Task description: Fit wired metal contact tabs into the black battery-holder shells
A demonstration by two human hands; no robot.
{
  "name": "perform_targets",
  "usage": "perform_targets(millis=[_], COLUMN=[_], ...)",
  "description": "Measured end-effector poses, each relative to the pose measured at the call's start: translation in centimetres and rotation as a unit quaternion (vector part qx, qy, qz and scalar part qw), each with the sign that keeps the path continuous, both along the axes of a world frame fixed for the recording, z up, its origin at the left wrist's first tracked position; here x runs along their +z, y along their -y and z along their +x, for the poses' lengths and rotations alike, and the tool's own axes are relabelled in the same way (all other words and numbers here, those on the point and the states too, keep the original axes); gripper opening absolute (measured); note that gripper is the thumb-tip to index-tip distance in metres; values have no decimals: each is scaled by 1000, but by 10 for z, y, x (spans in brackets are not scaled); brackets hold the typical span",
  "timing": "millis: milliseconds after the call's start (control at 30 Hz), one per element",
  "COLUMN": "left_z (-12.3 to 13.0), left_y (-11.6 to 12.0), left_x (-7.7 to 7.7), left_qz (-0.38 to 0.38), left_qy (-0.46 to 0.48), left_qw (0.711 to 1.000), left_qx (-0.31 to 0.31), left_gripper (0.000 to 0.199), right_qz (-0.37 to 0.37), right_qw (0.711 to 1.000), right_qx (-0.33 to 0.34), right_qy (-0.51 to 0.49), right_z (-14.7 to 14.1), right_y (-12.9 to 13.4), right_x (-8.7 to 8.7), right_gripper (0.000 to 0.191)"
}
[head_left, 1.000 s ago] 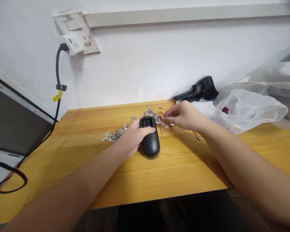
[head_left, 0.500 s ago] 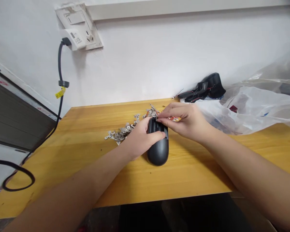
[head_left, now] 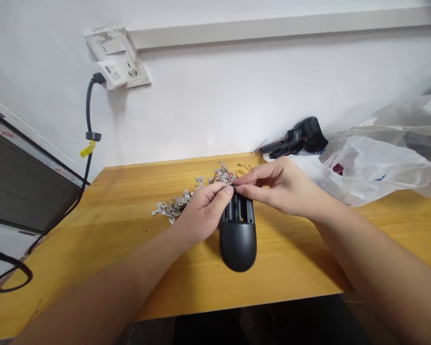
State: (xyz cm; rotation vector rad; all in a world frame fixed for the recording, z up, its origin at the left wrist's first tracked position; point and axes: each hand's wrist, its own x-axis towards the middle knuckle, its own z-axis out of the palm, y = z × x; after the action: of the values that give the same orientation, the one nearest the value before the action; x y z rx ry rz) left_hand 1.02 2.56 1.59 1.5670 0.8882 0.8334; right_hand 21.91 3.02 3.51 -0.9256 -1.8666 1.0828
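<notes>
A black, rounded plastic housing (head_left: 238,247) with an open, slotted compartment lies between my hands, its smooth end toward me. My left hand (head_left: 204,211) is closed round its far left part, the thumb pressing at the far end of the compartment. There my right hand (head_left: 273,187) pinches with thumb and fingertips, meeting the left thumb. Whatever is in that pinch is too small and covered to make out. Just beyond and left of my hands lie small metal contact plates (head_left: 174,208) in a loose heap, and more metal pieces (head_left: 221,173) with thin red wires.
Black parts with wires (head_left: 301,139) lie against the wall at the back right, beside a translucent plastic bag (head_left: 377,167). A wall socket (head_left: 118,57) holds a white plug, whose black cable (head_left: 88,167) runs down the left side of the wooden table (head_left: 122,268).
My left thumb has moved from across the compartment to its far end, against the right fingertips. More of the slotted compartment shows, and the housing appears tipped up more toward me.
</notes>
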Motion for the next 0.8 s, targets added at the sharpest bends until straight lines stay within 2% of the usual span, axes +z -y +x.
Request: perform_targets(millis=[100, 200, 433, 633, 733, 800], left_z=[-2, -5, -9, -7, -7, -9], left_y=[-1, -3, -6, -5, -5, -6], left_x=[4, 6, 7, 9, 8, 5], left_qz=[-51, -73, -75, -59, -45, -52], left_qy=[-9, -22, -52, -48, -23, 16], left_qw=[999, 997, 994, 996, 997, 996], left_qx=[-6, -23, -60, -48, -50, -64], left_gripper=[37, 31, 28, 24, 24, 25], right_qz=[-98, -146, -146, -154, -167, -163], right_qw=[994, 987, 988, 986, 983, 984], right_qx=[29, 57, 37, 3, 13, 11], right_qy=[-26, -31, -41, -62, -79, -76], right_z=[2, 2, -4, -12, -12, -3], right_y=[-2, -4, -1, -6, -7, 4], right_x=[1, 3, -2, -11, -5, 7], right_gripper=[16, 13, 14, 12, 12, 13])
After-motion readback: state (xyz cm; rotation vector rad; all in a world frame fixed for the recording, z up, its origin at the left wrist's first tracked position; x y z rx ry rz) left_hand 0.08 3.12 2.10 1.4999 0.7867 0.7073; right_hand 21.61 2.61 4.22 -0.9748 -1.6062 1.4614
